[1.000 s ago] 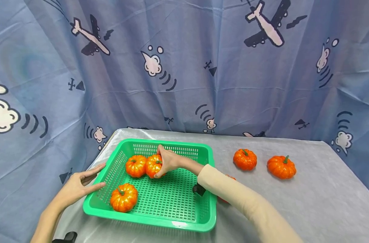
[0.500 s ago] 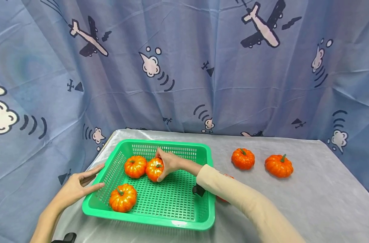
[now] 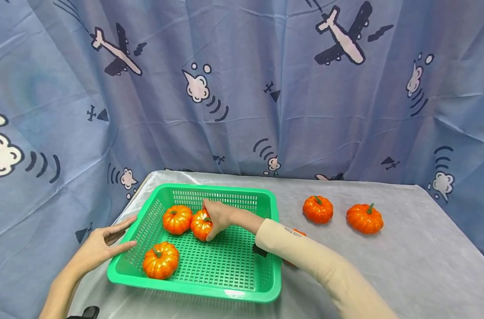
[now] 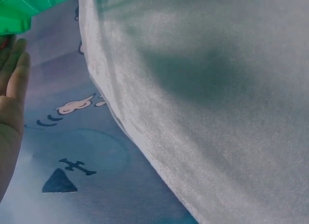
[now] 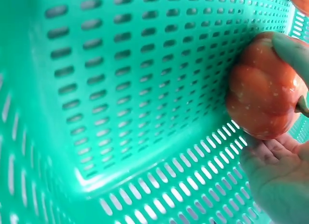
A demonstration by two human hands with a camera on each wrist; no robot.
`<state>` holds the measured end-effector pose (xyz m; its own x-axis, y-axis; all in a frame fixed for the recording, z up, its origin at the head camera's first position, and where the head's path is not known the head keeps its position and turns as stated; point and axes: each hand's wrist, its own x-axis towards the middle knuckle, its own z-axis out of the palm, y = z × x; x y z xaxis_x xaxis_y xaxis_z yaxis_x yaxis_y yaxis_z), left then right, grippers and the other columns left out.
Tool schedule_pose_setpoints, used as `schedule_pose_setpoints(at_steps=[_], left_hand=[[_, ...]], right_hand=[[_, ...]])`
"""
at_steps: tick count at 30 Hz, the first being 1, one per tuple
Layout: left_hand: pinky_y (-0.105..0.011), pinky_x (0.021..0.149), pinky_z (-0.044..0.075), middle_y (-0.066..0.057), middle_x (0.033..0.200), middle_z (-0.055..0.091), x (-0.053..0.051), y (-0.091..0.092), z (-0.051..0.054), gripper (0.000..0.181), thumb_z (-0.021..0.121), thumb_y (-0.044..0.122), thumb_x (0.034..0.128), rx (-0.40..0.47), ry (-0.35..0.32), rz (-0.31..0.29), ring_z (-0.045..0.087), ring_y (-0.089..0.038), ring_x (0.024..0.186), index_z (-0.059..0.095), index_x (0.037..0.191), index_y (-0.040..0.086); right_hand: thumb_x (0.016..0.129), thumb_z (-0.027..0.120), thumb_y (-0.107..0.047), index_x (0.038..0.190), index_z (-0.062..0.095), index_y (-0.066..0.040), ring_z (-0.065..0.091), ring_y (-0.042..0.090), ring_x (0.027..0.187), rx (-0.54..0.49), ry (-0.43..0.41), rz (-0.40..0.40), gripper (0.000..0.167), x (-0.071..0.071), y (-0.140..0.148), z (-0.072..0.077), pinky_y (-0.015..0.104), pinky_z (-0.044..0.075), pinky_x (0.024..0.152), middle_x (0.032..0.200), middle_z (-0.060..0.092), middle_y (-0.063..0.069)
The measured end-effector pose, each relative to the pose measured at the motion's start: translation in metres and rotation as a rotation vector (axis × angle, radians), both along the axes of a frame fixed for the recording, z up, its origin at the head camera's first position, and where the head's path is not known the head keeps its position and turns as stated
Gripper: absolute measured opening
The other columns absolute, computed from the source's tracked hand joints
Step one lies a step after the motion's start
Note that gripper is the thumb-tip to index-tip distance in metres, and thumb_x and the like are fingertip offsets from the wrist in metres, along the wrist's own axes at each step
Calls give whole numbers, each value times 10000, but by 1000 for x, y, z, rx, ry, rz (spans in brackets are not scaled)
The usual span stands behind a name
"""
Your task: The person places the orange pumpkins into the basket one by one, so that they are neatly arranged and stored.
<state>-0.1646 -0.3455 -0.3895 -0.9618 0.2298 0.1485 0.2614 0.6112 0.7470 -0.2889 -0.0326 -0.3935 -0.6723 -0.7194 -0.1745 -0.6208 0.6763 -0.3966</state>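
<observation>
Gripped pumpkin: the small orange pumpkin (image 3: 201, 225) is held inside the green basket (image 3: 178, 286), left of its centre and toward the far wall; whether its base is borne by the basket floor cannot be told.
Right hand: the pumpkin is gripped by the right hand (image 3: 222, 216) from its right side, the thumb and fingers curled on opposite sides of it.
Direction and axis: the pumpkin is set to the left of the palm, directly between the digits; no clear long axis is shown by its squat, round body, and its stem is turned toward the palm.
Neighbour: a second pumpkin (image 3: 177, 219) is placed immediately left; whether the two are in contact cannot be told.
Near-left corner: a third pumpkin (image 3: 160, 260) is seated there, well apart from the right hand.
Left hand: the basket's left rim is met by the left hand (image 3: 100, 243), fingers straight, thumb spread apart; the gripped pumpkin is not reached by it.
</observation>
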Motion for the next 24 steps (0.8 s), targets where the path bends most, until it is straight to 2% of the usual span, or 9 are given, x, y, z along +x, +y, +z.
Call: schedule_pose_setpoints(at_steps=[5, 11, 16, 22, 24], left_hand=[[-64, 924, 418, -138, 1425, 470, 0, 0, 0, 618, 740, 236, 859, -11, 2, 0, 438, 85, 1183, 494, 1408, 95], [-65, 925, 418, -128, 1423, 475, 0, 0, 0, 616, 740, 244, 859, -28, 5, 1, 437, 92, 1177, 497, 1408, 110], [-49, 919, 408, -134, 1422, 474, 0, 0, 1, 620, 742, 242, 857, -35, 6, 1, 428, 112, 1164, 496, 1408, 100], [-57, 914, 420, -131, 1421, 475, 1, 0, 0, 618, 744, 240, 855, -35, 10, 3, 434, 119, 1152, 498, 1408, 110], [-64, 914, 426, -132, 1418, 478, 2, 1, 0, 614, 745, 233, 855, -32, 16, 3, 440, 107, 1157, 502, 1405, 111]], right_hand=[[667, 884, -353, 1226, 422, -69, 535, 151, 1035, 60, 30, -12, 779, 3, -1, 3, 224, 510, 849, 1138, 540, 50], [661, 877, -409, 1318, 402, -45, 505, 184, 1156, 72, 45, -18, 889, 5, -1, 4, 250, 487, 945, 1302, 490, 93], [658, 876, -422, 1321, 432, -20, 515, 196, 1150, 50, 73, -21, 894, 6, 1, 9, 249, 474, 965, 1288, 514, 107], [693, 856, -415, 1406, 378, 3, 431, 241, 1291, 78, 66, -58, 955, 12, 4, 25, 315, 424, 1055, 1410, 434, 142], [712, 847, -403, 1413, 378, 0, 429, 253, 1294, 87, 81, -70, 935, 15, 5, 32, 330, 435, 1046, 1414, 428, 148]])
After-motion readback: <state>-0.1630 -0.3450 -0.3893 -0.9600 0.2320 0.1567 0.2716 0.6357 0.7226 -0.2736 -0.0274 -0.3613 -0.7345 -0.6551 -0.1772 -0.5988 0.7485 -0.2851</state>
